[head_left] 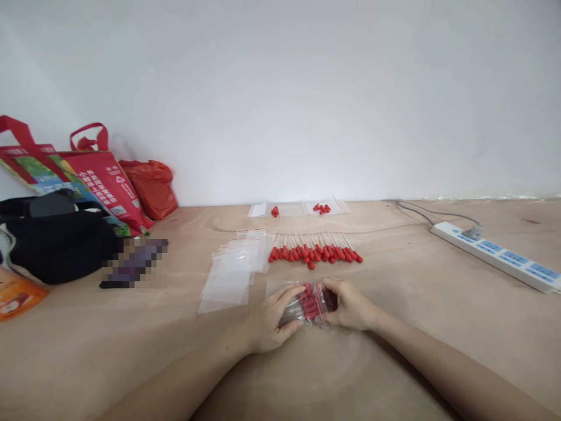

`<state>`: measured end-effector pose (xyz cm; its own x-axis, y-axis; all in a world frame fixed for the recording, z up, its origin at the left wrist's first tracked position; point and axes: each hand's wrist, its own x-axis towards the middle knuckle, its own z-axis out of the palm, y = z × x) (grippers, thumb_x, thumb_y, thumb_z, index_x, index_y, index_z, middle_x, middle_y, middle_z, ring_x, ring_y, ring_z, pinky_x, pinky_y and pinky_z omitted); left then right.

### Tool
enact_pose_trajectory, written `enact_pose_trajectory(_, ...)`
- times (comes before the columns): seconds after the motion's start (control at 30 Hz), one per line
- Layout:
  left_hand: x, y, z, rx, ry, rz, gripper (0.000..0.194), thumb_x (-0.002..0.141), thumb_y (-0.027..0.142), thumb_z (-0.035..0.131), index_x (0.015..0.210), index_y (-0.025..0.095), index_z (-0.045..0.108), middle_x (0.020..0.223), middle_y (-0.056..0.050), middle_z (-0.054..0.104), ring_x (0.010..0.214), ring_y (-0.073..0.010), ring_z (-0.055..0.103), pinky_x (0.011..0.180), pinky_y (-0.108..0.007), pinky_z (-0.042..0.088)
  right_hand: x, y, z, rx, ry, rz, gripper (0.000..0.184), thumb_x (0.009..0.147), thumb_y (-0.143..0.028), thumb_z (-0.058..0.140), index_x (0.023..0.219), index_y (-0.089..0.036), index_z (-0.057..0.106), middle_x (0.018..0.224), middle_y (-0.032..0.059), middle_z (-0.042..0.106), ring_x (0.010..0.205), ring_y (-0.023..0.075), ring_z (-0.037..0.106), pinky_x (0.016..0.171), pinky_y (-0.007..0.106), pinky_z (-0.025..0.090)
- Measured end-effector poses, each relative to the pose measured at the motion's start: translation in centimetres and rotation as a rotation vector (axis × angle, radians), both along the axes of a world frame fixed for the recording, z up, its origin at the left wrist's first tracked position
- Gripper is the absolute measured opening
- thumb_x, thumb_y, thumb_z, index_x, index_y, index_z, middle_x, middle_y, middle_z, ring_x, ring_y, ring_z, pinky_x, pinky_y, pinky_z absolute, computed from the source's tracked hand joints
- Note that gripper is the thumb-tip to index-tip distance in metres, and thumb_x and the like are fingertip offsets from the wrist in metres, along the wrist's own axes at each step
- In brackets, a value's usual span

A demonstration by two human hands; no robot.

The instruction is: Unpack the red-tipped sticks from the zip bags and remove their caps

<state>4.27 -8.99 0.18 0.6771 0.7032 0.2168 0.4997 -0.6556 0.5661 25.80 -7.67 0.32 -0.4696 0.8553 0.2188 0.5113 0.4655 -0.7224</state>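
Observation:
Between my two hands, near the front of the table, lies a clear zip bag (310, 303) with several red-bulbed droppers in it. My left hand (276, 318) curls round the bag's left side, fingers above and thumb below. At the other end, my right hand (344, 304) pinches the bag beside its red zip line. Just beyond my hands is a row of loose droppers (313, 252), red bulbs toward me and thin pale stems pointing away. Left of that row, several flat clear zip bags (230, 275) overlap in a fanned stack.
Against the wall lie filled zip bags (324, 208) with red bulbs showing. A white power strip (495, 257) with a plugged-in grey cable sits at right. On the left are a phone (135, 264), a black bag (61, 242), red carrier bags (109, 187) and an orange packet (20, 294).

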Motion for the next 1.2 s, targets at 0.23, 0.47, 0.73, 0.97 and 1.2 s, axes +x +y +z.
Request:
enact_pose_trajectory(0.23, -0.2, 0.2, 0.0, -0.003, 0.020, -0.003, 0.051, 0.080, 0.028, 0.050, 0.126, 0.021, 0.032, 0.128, -0.010, 0.043, 0.116, -0.0223, 0.043, 0.097, -0.040, 0.037, 0.8, 0.4, 0.6, -0.023, 0.032, 0.122, 0.018, 0.059, -0.022, 0.067, 0.072, -0.016, 0.056, 0.073, -0.0011, 0.058, 0.067, 0.0115, 0.051, 0.060, 0.022, 0.040)
enact_pose_trajectory(0.47, -0.2, 0.1, 0.2, -0.011, 0.038, -0.005, 0.048, 0.081, 0.027, 0.049, 0.125, 0.019, 0.034, 0.128, -0.011, 0.043, 0.117, -0.0224, 0.042, 0.097, -0.041, 0.037, 1.2, 0.6, -0.1, -0.142, 0.150, 0.168, 0.026, 0.062, -0.032, 0.070, 0.079, -0.016, 0.058, 0.077, -0.0007, 0.058, 0.066, 0.0109, 0.051, 0.059, 0.022, 0.040)
enact_pose_trajectory(0.73, -0.2, 0.0, 0.4, -0.008, 0.030, -0.004, 0.046, 0.081, 0.026, 0.049, 0.124, 0.021, 0.036, 0.128, -0.010, 0.044, 0.116, -0.0222, 0.042, 0.096, -0.041, 0.037, 2.8, 1.8, -0.4, -0.483, 0.458, 0.113, 0.034, 0.060, -0.040, 0.072, 0.079, -0.015, 0.060, 0.064, -0.0022, 0.057, 0.056, 0.0077, 0.050, 0.056, 0.022, 0.041)
enact_pose_trajectory(0.97, -0.3, 0.1, 0.3, 0.004, 0.024, -0.006, 0.046, 0.081, 0.027, 0.050, 0.124, 0.022, 0.036, 0.129, -0.009, 0.043, 0.117, -0.0224, 0.042, 0.097, -0.041, 0.037, 7.6, 3.8, 0.5, -0.437, 0.584, -0.119, 0.031, 0.064, -0.040, 0.069, 0.083, -0.017, 0.061, 0.068, -0.0008, 0.060, 0.057, 0.0083, 0.054, 0.057, 0.024, 0.045)
enact_pose_trajectory(1.2, -0.3, 0.0, 0.4, -0.011, 0.047, -0.010, 0.045, 0.081, 0.028, 0.049, 0.124, 0.021, 0.037, 0.132, -0.010, 0.040, 0.119, -0.0226, 0.040, 0.098, -0.042, 0.036, 9.7, 5.2, 2.8, -0.227, 0.702, -0.247, 0.026, 0.066, -0.038, 0.068, 0.085, -0.022, 0.062, 0.082, 0.0024, 0.065, 0.070, 0.0124, 0.059, 0.071, 0.030, 0.048)
